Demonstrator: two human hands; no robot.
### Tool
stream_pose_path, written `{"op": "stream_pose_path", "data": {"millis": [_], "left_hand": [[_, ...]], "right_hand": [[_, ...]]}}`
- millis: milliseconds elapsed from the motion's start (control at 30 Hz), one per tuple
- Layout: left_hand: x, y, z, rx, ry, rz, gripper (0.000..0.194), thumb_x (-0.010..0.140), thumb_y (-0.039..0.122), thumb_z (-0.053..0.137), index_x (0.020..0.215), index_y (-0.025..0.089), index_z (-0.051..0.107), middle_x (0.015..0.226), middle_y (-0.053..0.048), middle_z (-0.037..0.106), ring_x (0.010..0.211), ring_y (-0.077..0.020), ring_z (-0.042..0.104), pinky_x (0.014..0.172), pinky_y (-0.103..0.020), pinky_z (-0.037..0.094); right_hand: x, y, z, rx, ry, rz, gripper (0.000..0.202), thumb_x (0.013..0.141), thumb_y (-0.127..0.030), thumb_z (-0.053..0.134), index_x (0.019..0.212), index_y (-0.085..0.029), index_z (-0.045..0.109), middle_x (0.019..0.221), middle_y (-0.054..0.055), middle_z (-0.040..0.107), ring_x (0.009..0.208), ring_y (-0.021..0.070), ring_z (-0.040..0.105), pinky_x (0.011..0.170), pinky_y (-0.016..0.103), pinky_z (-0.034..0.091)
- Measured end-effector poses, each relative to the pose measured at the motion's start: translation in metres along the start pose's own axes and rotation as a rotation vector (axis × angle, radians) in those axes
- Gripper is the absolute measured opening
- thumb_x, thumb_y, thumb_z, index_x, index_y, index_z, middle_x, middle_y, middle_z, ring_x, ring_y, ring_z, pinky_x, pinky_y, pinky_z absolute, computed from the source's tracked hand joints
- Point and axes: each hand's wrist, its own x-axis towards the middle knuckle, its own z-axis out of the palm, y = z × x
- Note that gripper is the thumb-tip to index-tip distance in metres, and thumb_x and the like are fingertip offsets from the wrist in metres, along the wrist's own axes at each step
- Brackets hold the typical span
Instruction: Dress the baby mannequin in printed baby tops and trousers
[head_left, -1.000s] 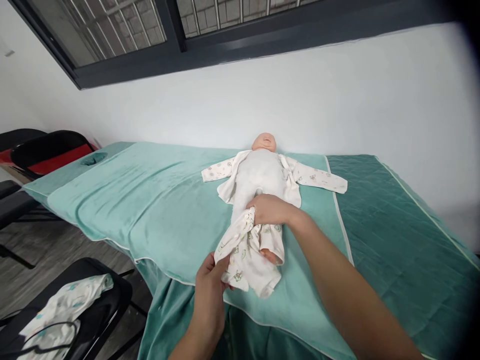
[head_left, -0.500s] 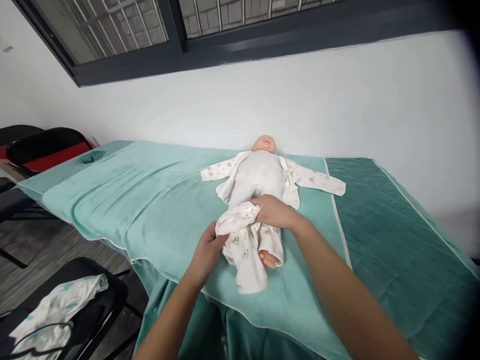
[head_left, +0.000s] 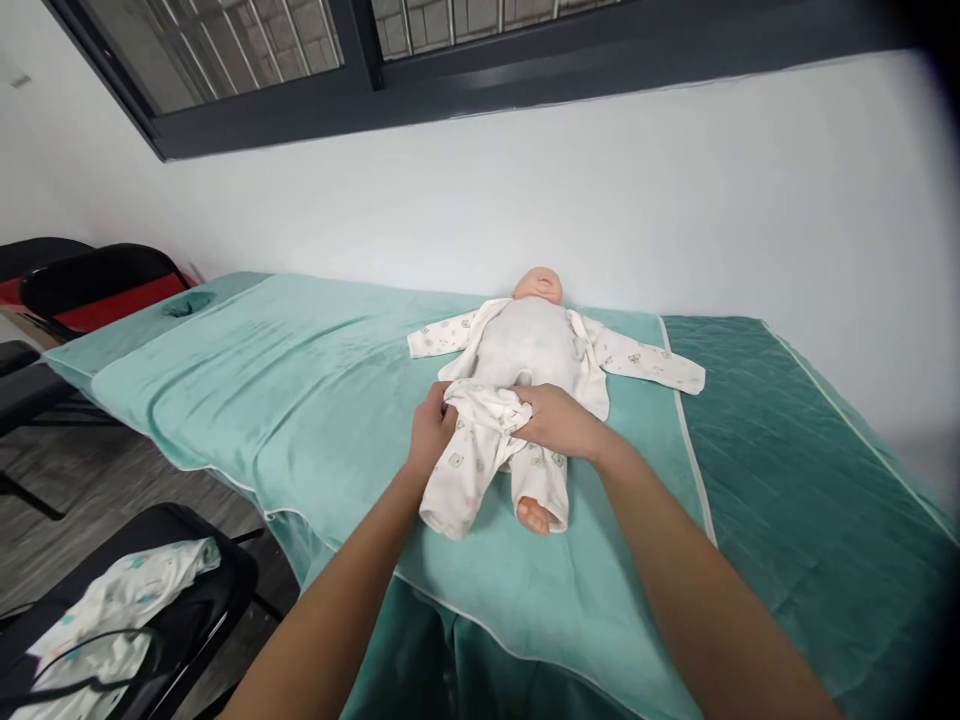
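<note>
A baby doll [head_left: 525,335] lies on its back, head toward the wall, arms spread in a patterned white jacket [head_left: 649,365] that hangs open at the front. Patterned white baby trousers [head_left: 469,460] cover its lower legs and are bunched around the thighs. My left hand [head_left: 433,425] grips the trousers' gathered waistband on the left. On the other side my right hand [head_left: 555,418] is closed on the same waistband, between the doll's legs and its right-hand side in view. One bare foot [head_left: 532,515] pokes out of the right trouser leg; the other foot is hidden inside the left one.
A light green cover [head_left: 300,370] lies over the bed, with a darker green quilted part [head_left: 787,450] to the right. White patterned baby clothes [head_left: 127,610] and a black cable rest on a black chair [head_left: 217,590] at lower left. A window [head_left: 300,70] is above.
My left hand has moved up toward the doll's thigh, pulling the trousers with it. The left trouser leg, loose and twisted before, now lies along the doll's leg.
</note>
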Motion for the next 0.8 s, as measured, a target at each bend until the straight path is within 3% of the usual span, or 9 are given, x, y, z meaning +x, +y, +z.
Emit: {"op": "stream_pose_path", "data": {"millis": [233, 433, 600, 667, 800], "left_hand": [[0.029, -0.014, 0.016, 0.268, 0.034, 0.324, 0.027, 0.084, 0.016, 0.045, 0.106, 0.021, 0.060, 0.097, -0.006, 0.066, 0.089, -0.0218, 0.061, 0.078, -0.031, 0.046], [0.040, -0.014, 0.021, 0.506, 0.076, 0.505, 0.031, 0.082, 0.008, 0.043, 0.107, 0.018, 0.060, 0.097, -0.009, 0.066, 0.097, -0.0256, 0.059, 0.078, -0.034, 0.045], [0.040, -0.010, 0.021, 0.667, 0.112, 0.514, 0.028, 0.081, 0.004, 0.045, 0.100, 0.018, 0.061, 0.088, -0.010, 0.067, 0.089, -0.0281, 0.058, 0.077, -0.038, 0.044], [0.039, -0.009, 0.021, 0.668, 0.108, 0.492, 0.026, 0.083, 0.006, 0.045, 0.099, 0.018, 0.061, 0.088, -0.010, 0.067, 0.089, -0.0283, 0.058, 0.076, -0.039, 0.044], [0.037, -0.011, 0.021, 0.592, 0.094, 0.453, 0.023, 0.085, 0.011, 0.046, 0.101, 0.019, 0.061, 0.090, -0.010, 0.067, 0.092, -0.0282, 0.059, 0.078, -0.039, 0.044]], "right_hand": [[0.003, 0.006, 0.008, 0.084, 0.267, 0.044, 0.007, 0.080, -0.021, 0.055, 0.080, -0.020, 0.062, 0.081, -0.001, 0.069, 0.078, 0.0177, 0.062, 0.066, 0.024, 0.039], [0.007, 0.010, 0.014, 0.092, 0.423, 0.100, 0.009, 0.079, -0.020, 0.053, 0.071, -0.020, 0.052, 0.068, -0.003, 0.059, 0.068, 0.0148, 0.054, 0.060, 0.024, 0.033], [0.007, 0.009, 0.012, 0.160, 0.383, 0.112, 0.008, 0.078, -0.020, 0.056, 0.072, -0.020, 0.051, 0.069, -0.004, 0.056, 0.070, 0.0147, 0.052, 0.062, 0.024, 0.035], [0.005, 0.008, 0.006, 0.224, 0.295, 0.098, 0.007, 0.077, -0.023, 0.061, 0.078, -0.019, 0.056, 0.076, -0.004, 0.059, 0.076, 0.0159, 0.054, 0.065, 0.025, 0.038], [-0.003, 0.009, -0.013, 0.400, 0.064, 0.051, 0.031, 0.076, -0.036, 0.073, 0.100, -0.020, 0.062, 0.098, 0.000, 0.064, 0.094, 0.0196, 0.059, 0.080, 0.029, 0.046]]}}
